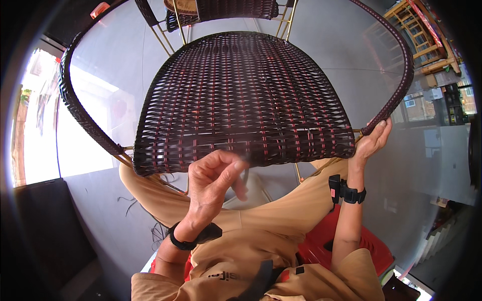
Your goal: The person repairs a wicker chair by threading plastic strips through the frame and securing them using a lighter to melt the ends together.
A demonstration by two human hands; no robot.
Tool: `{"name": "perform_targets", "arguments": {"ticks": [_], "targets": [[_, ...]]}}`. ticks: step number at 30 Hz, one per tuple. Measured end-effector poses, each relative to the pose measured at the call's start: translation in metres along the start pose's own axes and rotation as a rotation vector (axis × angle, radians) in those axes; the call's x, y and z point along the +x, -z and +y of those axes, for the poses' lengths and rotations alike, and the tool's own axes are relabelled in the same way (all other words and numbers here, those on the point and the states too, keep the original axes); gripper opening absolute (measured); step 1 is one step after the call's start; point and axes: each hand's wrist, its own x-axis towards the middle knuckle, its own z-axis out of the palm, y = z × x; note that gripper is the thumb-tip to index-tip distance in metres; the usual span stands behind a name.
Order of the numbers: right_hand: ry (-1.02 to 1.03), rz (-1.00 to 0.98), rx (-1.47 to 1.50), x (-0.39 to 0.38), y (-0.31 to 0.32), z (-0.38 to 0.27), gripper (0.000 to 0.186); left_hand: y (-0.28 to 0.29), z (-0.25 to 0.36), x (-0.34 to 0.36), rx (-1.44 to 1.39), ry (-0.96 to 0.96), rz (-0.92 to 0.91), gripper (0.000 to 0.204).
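A chair with a dark brown and red woven seat (246,100) sits in front of me, its near edge over my lap. Dark wrapped armrests curve out on both sides, the left armrest (75,95) bare of hands. My left hand (213,175) is at the middle of the near edge, thumb and fingers pinched and slightly blurred. A short dark weaving strip (246,175) shows at its fingertips. Around the lower end of the right armrest (404,83), by the seat's right corner, my right hand (372,142) is closed.
Another woven chair (236,9) with gold metal legs stands beyond the seat. Wooden frames (419,35) are stacked at the far right. Beneath me is a red plastic stool (369,246). Loose dark strips (159,233) lie on the grey floor at left, near a dark panel (45,220).
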Motion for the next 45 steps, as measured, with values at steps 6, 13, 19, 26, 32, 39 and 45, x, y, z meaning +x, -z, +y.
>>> {"name": "perform_targets", "arguments": {"ticks": [6,13,19,26,32,39,45], "targets": [[-0.042,-0.043,-0.01,0.007,0.003,-0.002,0.029,0.012,-0.017,-0.004,0.05,-0.057,0.073,0.016],[-0.196,-0.336,0.151,0.071,-0.009,-0.067,0.032,0.026,-0.017,-0.014,-0.018,-0.023,0.062,0.013],[-0.125,-0.224,0.067,0.105,-0.041,-0.08,0.035,0.074,0.013,-0.028,0.555,-0.699,0.292,0.038],[-0.133,-0.17,0.027,0.1,-0.045,-0.086,0.026,0.161,0.092,0.014,0.546,-0.706,0.617,0.047],[-0.184,-0.115,-0.061,0.101,-0.042,-0.092,0.02,0.148,0.121,0.058,0.68,-0.478,0.783,0.035],[-0.154,-0.064,0.059,0.088,-0.039,-0.101,0.015,0.151,0.105,0.063,0.458,-0.712,0.936,0.021],[-0.076,0.022,0.111,0.08,-0.034,-0.098,0.014,0.147,0.098,0.057,0.351,-0.914,0.919,0.015]]}}
